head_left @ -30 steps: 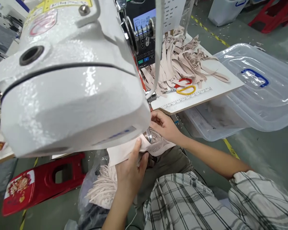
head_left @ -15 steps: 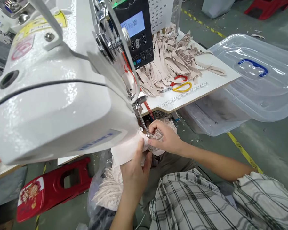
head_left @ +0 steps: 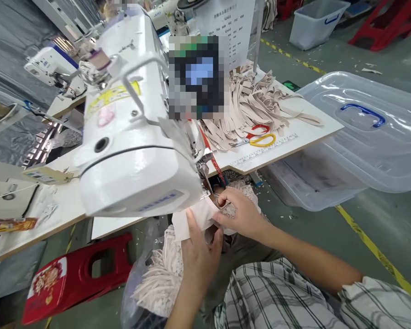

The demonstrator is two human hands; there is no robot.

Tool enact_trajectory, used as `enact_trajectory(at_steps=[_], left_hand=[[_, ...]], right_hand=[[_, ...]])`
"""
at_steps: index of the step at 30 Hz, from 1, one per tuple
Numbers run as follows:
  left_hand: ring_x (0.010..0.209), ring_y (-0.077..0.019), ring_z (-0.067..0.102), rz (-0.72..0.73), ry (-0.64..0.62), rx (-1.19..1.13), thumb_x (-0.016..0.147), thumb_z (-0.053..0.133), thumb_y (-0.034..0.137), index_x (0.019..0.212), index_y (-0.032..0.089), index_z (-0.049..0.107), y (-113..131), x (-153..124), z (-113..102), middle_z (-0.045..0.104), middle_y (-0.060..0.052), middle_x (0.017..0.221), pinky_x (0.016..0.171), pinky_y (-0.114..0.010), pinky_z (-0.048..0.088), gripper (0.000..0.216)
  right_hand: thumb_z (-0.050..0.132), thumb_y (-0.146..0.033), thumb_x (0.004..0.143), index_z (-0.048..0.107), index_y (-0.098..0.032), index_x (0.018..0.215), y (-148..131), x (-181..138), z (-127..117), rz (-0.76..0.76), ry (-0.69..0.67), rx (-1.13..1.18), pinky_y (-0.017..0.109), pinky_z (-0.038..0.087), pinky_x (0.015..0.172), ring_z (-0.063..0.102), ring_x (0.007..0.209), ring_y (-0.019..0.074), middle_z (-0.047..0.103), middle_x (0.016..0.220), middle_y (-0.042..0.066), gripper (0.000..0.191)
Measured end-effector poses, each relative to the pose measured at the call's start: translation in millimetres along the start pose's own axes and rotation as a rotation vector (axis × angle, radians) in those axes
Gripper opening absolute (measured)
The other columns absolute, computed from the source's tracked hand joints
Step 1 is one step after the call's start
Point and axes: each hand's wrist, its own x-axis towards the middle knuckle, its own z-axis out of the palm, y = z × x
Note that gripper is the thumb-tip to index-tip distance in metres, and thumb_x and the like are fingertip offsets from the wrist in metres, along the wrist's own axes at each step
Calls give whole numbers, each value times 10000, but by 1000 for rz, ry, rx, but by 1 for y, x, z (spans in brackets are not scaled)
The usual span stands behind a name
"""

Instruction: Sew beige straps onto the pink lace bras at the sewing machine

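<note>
A pale pink fabric piece (head_left: 205, 215) lies at the needle end of a white sewing machine (head_left: 133, 183). My left hand (head_left: 199, 251) grips its near side, with the fingers on top and the thumb toward the right. At the right edge of the cloth, close beside the metal presser parts (head_left: 205, 183), my right hand (head_left: 241, 212) is closed with thumb and forefinger pinching. The fingertips partly hide the cloth there. Below the hands hangs a bundle of pale lace pieces (head_left: 160, 278), partly in a clear plastic bag.
Beige fabric strips (head_left: 250, 100) are heaped on the white table, with red-and-yellow-handled scissors (head_left: 260, 137) before them. A lidded clear plastic box (head_left: 363, 132) stands at the right. On the floor at lower left is a red stool (head_left: 78, 274). A printed sheet (head_left: 226, 32) stands behind the machine's blurred display.
The camera view has tilted up and drawn back, so more of the machine and the room behind shows. Both hands stay on the fabric at the needle end, with little movement.
</note>
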Motion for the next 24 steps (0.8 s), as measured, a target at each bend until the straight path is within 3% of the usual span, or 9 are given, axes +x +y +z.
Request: enact_trajectory(at_steps=[2,4,8,11,14,16,19,22,24], left_hand=[[1284,-449,531,32,46,32,964,548,399,1571,33,74,10,-5,3,491,-363,1389,862,-520,583,853],[1291,-429,533,77,63,69,958,573,355,1574,32,84,26,-16,7,509,-344,1386,894,-488,582,850],[1229,-383,600,169,-16,-31,956,584,353,1580,47,55,58,-44,10,545,-316,1372,885,-435,600,873],[1053,-295,712,96,-264,-413,998,488,365,1579,93,-13,62,-50,4,664,-244,1244,740,-361,636,813],[833,-195,754,34,-457,-718,1005,463,292,1511,181,258,49,-44,-4,765,-95,1009,647,-271,621,557],[798,-178,745,23,-387,-712,985,487,244,1333,206,485,37,-38,-10,766,-55,923,694,-273,612,350],[907,-183,717,10,-231,-624,957,517,210,1185,212,577,25,-27,-18,740,-58,975,803,-295,586,235],[1202,-223,603,100,-180,-618,944,500,170,1325,200,493,20,-12,-26,653,-116,1243,1005,-371,511,382],[1348,-245,485,185,-234,-637,930,501,149,1455,179,344,18,-2,-28,549,-159,1398,1098,-418,438,549]], right_hand=[[664,-435,834,514,-233,833,-2,-5,1,16,-5,-6,498,396,993,548,738,192,592,781,-5,251],[649,-433,847,534,-234,845,-2,-14,1,80,-28,22,522,366,1049,552,717,187,592,763,-15,230],[526,-427,933,540,-215,752,-3,-36,-10,263,-79,199,352,476,746,534,724,186,563,735,8,279],[544,-458,922,528,-207,702,-2,-47,-23,319,-70,302,291,408,639,480,689,164,499,708,1,335],[561,-440,902,561,-199,717,-1,-51,-35,352,-131,363,278,375,616,452,659,147,480,693,-9,304],[568,-410,882,590,-190,746,0,-51,-39,344,-193,389,277,370,617,470,665,145,511,714,-4,259],[570,-360,855,602,-184,755,-1,-50,-42,313,-269,380,275,364,616,484,666,142,531,726,-1,205],[541,-310,857,567,-190,718,-5,-46,-43,223,-351,317,269,350,604,469,642,133,507,689,-15,185],[516,-273,862,531,-197,699,-9,-44,-44,113,-399,242,264,341,598,452,623,126,483,661,-27,181]])
